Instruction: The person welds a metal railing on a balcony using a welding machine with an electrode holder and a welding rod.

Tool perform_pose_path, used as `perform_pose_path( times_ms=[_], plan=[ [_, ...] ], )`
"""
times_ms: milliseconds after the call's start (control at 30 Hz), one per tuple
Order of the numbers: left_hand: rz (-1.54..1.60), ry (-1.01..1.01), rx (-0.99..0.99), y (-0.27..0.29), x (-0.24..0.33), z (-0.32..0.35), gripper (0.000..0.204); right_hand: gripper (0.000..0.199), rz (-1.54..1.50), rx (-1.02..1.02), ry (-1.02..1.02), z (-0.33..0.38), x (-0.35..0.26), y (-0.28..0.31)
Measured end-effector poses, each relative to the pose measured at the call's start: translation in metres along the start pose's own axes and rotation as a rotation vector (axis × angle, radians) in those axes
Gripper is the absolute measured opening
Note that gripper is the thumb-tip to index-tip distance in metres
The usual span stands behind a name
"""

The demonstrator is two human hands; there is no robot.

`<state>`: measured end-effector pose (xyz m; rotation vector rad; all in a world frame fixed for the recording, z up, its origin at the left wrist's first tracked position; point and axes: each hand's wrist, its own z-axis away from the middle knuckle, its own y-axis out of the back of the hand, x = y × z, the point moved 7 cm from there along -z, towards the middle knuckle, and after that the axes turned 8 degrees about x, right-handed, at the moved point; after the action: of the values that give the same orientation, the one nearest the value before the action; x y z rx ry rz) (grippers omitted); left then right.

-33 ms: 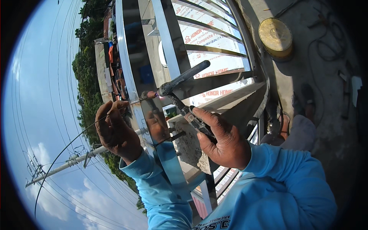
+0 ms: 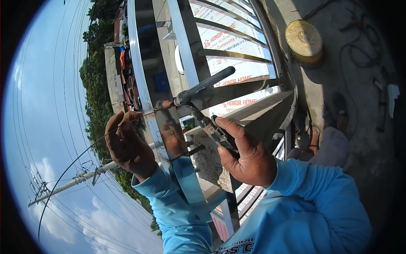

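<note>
My right hand (image 2: 249, 158) grips the handle of a TIG welding torch (image 2: 213, 132), thumb below and forefinger stretched along it. Its long black back cap points up and right, while its pinkish cup sits close to the edge of a polished metal rail (image 2: 149, 120). My left hand (image 2: 130, 146) is on the rail's outer side, fingertips pinched around a thin filler rod (image 2: 76, 159). The rod's tail curves down to the lower left; its front end reaches toward the torch cup. No arc is visible. The rail's shiny face mirrors my left hand and sleeve.
Metal railing bars (image 2: 237, 55) stand ahead, with printed white sheets behind them. A rough concrete piece (image 2: 211, 163) lies below the torch. On the floor at right are a yellow-lidded bucket (image 2: 303, 40) and a coiled cable (image 2: 366, 46). Overhead lines and a utility pole (image 2: 80, 180) show beyond the railing.
The torch has shifted very slightly to the right, its back cap and cup with it. My left hand and the filler rod look the same.
</note>
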<state>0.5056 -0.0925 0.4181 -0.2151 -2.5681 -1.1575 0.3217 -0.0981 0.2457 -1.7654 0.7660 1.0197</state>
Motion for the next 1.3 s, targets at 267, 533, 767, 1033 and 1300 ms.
perform_pose_path(
  times_ms=[267, 533, 767, 1033, 1300],
  plan=[
    [-0.023, -0.014, 0.003, 0.001, -0.0002, -0.0008, 0.028, 0.061, 0.007, 0.069, 0.007, -0.0007, 0.0007, 0.0036],
    [0.039, -0.02, -0.013, 0.0008, -0.0026, -0.001, 0.029, 0.064, -0.018, -0.002, 0.045, -0.0007, 0.0028, -0.0012],
    [0.026, -0.001, -0.003, 0.0005, -0.0031, -0.0002, 0.029, 0.065, 0.019, 0.075, 0.015, -0.0014, -0.0005, 0.0041],
    [0.031, -0.019, -0.025, -0.0003, -0.0023, -0.001, 0.029, 0.063, 0.026, 0.052, 0.051, -0.0018, 0.0015, 0.0011],
    [0.019, 0.036, 0.016, -0.0007, -0.0021, 0.0007, 0.028, 0.062, 0.008, 0.018, 0.005, -0.0008, 0.0025, 0.0004]
  ],
)
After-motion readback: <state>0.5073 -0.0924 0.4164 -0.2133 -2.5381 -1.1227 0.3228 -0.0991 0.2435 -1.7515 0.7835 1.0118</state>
